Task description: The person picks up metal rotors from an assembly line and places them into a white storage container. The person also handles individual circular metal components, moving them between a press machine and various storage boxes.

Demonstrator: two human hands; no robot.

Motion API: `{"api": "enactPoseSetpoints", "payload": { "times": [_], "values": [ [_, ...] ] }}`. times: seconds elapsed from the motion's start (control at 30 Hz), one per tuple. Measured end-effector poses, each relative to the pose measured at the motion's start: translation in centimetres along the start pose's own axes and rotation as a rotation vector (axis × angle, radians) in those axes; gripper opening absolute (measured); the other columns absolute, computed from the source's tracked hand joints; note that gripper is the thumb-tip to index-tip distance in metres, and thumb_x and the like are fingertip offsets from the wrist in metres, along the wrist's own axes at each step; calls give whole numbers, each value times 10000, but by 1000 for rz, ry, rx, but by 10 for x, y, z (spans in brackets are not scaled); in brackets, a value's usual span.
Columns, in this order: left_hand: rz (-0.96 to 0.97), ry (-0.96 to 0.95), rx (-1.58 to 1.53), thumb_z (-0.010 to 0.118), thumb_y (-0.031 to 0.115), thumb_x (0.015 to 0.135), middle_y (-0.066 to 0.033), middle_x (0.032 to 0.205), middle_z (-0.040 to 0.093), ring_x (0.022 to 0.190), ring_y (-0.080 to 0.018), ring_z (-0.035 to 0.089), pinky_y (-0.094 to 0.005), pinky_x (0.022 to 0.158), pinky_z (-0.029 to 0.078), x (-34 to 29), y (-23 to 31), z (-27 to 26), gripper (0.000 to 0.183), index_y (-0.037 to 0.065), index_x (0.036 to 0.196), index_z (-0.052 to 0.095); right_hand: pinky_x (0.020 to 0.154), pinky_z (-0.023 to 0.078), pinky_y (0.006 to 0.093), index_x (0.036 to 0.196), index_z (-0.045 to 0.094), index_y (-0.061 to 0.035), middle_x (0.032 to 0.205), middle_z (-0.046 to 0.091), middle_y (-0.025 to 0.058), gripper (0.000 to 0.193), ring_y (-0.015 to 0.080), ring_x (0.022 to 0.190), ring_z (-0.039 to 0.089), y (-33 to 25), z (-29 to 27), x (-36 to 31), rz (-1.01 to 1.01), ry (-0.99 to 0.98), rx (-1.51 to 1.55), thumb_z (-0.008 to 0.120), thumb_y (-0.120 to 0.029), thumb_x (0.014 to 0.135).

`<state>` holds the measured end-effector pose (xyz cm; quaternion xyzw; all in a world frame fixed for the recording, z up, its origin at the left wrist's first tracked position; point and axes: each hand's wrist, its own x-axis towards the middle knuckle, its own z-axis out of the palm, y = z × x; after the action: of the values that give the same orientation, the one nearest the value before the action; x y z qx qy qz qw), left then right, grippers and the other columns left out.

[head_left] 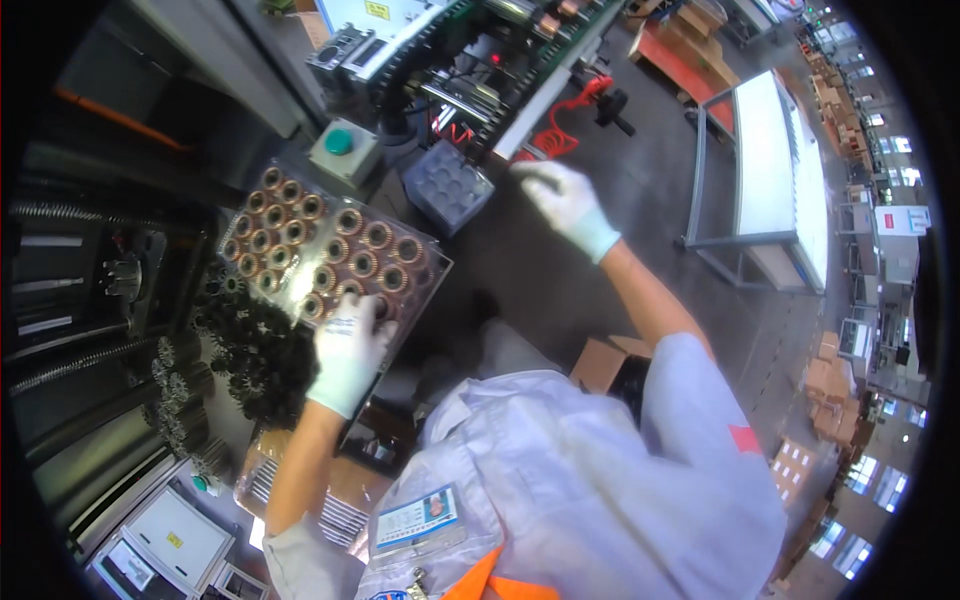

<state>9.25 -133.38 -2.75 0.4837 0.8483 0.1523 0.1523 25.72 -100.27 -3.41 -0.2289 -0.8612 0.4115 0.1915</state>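
My left hand (352, 348), in a white glove, is at the near edge of a tray (440, 275) of ring-shaped copper parts (365, 263). Its fingers bend down over the parts; what lies under the fingertips is hidden. Out to the right, my right hand (562, 205), also gloved, is raised near the end of a machine conveyor (540, 110). Its fingers stretch toward the left, somewhat apart, and I see nothing held in them. Between the hands sits a grey plastic tray (448, 190) with round pockets.
A box with a green push button (340, 142) stands behind the copper parts. Black toothed pieces (255, 350) are heaped to the left. A red coiled hose (560, 135) hangs by the conveyor. On the right stand a white-topped frame (770, 185) and an open cardboard box (600, 365).
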Motion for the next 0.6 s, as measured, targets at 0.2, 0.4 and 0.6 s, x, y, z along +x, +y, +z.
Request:
{"api": "enactPoseSetpoints", "payload": {
  "times": [0.2, 0.4, 0.6],
  "values": [
    [-20, 6, 68, 769, 174, 817, -119, 941, 629, 803, -339, 654, -439, 667, 516, 17, 15, 2, 190, 92, 926, 636, 880, 525, 250, 1274, 653, 10, 1151, 711, 60, 301, 100, 957, 668, 86, -53, 1, 295, 347, 565, 582, -28, 984],
    [-259, 146, -141, 737, 127, 886, -145, 1111, 598, 876, -232, 630, -337, 758, 527, 13, 55, -40, 211, -23, 982, 625, 1012, 489, 345, 1377, 575, -75, 1283, 607, 125, 536, 248, 1151, 633, 128, -149, 58, -50, 417, -50, 715, -97, 860],
    [-613, 236, -998, 718, 252, 944, -91, 1024, 735, 878, -137, 686, -261, 819, 539, 18, 114, -32, 338, -32, 1124, 684, 927, 502, 371, 1278, 641, -92, 1161, 679, 149, 558, 255, 1041, 646, 215, -165, 157, 88, -235, -167, 790, -225, 757]
  ]
}}
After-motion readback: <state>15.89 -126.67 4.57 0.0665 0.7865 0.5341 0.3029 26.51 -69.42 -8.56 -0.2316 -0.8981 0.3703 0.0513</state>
